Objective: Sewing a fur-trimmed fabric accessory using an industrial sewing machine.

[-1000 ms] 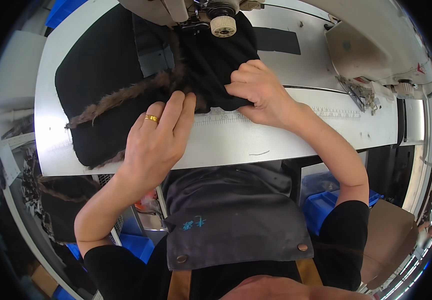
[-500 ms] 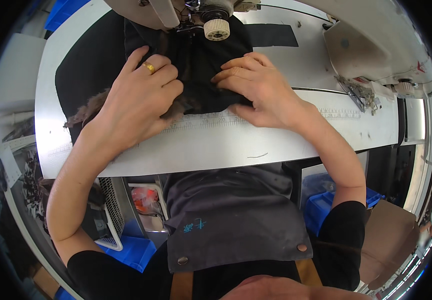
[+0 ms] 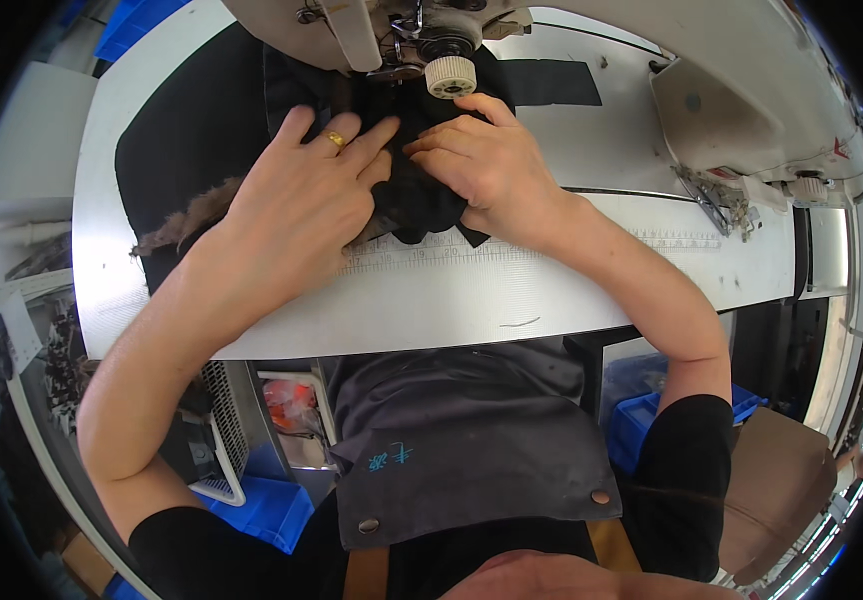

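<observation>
A bunched piece of black fabric (image 3: 177, 130) with a strip of brown fur (image 3: 188, 222) lies under the head of a sewing machine (image 3: 312, 25). My left hand (image 3: 292, 210), with a gold ring, lies over the cloth, fingers apart and pointing toward the needle area, which is largely hidden. My right hand (image 3: 492, 180) grips the gathered cloth with bent fingers, just below the pale knurled knob (image 3: 450, 75); its thumb is mostly hidden. A printed ruler scale runs along the worktable (image 3: 432, 310) beneath both hands.
At the right of the machine bed lie metal tools (image 3: 707, 200) with fluff around them; a dark flat strip (image 3: 552, 82) lies behind my right hand. Blue bins (image 3: 270, 515) sit below the table. A grey apron (image 3: 472, 450) covers my front, and brown cardboard (image 3: 772, 480) stands at lower right.
My left hand has moved up over the fur strip, its forearm swinging outward. My right hand has shifted slightly left and toward the needle area, bunching the black fabric closer under the machine.
</observation>
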The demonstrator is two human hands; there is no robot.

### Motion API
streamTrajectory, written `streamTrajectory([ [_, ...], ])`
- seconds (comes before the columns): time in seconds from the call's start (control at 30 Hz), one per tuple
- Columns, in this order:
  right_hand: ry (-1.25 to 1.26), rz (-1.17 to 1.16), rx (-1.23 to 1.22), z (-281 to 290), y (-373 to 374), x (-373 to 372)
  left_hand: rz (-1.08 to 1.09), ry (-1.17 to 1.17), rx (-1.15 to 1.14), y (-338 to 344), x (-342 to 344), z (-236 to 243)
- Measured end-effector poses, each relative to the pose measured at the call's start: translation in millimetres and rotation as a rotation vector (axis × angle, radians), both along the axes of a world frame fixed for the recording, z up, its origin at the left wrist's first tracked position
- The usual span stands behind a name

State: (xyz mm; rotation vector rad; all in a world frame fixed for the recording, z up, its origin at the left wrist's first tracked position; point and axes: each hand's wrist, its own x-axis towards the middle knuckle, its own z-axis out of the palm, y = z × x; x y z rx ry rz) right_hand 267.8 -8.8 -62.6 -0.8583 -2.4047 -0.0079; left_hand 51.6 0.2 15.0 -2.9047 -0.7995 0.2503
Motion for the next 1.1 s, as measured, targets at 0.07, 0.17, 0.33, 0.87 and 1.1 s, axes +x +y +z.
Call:
streamTrajectory([
  [0.07,0.014,0.025,-0.07,-1.1,0.5,1.6,-0.154,0.12,0.149,7.6,0.2,7.4],
  [0.17,0.046,0.038,-0.14,-5.1,0.9,0.1,-0.093,0.058,0.069,17.1,-8.2,3.4],
  [0.33,0.093,0.025,-0.042,-7.2,0.4,-2.3,-0.045,-0.268,0.036,18.1,-20.2,-24.2],
  [0.87,-0.242,-0.059,0.0,5.4,8.3,-18.3,-0.047,-0.105,0.073,21.8,-14.1,-12.8],
  [1.1,-0.092,-0.083,0.066,-4.1,-1.3,-14.7,-0.018,0.034,0.036,24.8,-9.3,-10.5],
])
